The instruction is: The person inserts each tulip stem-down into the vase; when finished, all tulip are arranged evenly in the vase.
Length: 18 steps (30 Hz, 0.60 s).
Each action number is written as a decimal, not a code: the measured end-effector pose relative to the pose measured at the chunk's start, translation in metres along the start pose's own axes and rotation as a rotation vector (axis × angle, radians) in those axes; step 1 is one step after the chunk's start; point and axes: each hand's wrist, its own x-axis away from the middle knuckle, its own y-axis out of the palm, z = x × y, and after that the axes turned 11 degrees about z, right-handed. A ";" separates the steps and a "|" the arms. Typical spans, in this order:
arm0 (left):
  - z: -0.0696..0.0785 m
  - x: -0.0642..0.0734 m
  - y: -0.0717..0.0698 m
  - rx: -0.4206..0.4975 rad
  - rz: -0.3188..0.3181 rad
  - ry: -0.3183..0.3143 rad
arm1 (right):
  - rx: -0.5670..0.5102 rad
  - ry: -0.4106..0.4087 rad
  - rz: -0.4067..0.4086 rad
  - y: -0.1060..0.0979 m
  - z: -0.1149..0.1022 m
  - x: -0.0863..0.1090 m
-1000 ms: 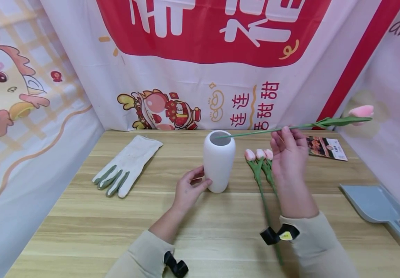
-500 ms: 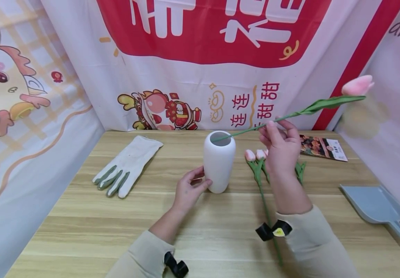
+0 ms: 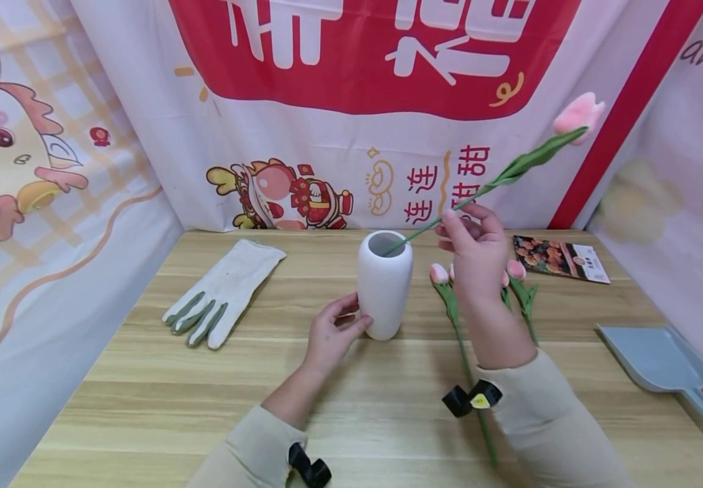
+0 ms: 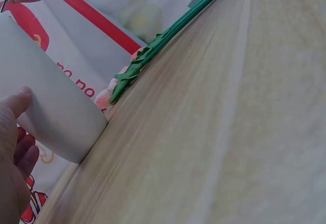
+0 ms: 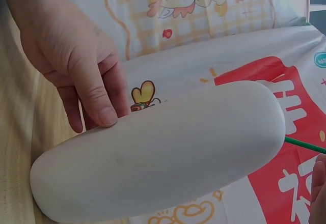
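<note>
A white vase stands upright on the wooden table. My left hand grips its lower left side, thumb in front and fingers round the back; the left wrist view shows that thumb on the vase. Up to the right of the mouth, my right hand pinches the green stem of a pink artificial tulip. The stem's lower end is inside the vase opening, and the flower leans up to the right. Several more pink tulips lie on the table under my right forearm, partly hidden by it.
A white work glove with grey-green fingertips lies at the left. Behind my right hand lies a flower-printed packet. A grey-blue dustpan rests at the right edge. Printed cloth hangs along the table's back.
My right hand has moved left toward the vase, and the tulip has swung from nearly level to a steeper tilt, its stem reaching deeper into the opening. The left hand and vase stay put.
</note>
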 end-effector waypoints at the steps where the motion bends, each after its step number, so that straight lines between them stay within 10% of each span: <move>1: 0.000 0.000 0.000 0.003 0.000 0.004 | 0.014 0.002 -0.013 0.001 0.000 0.000; 18: 0.031 0.011 -0.003 -0.007 -0.007 -0.011 | 0.403 -0.075 -0.273 0.009 0.017 0.009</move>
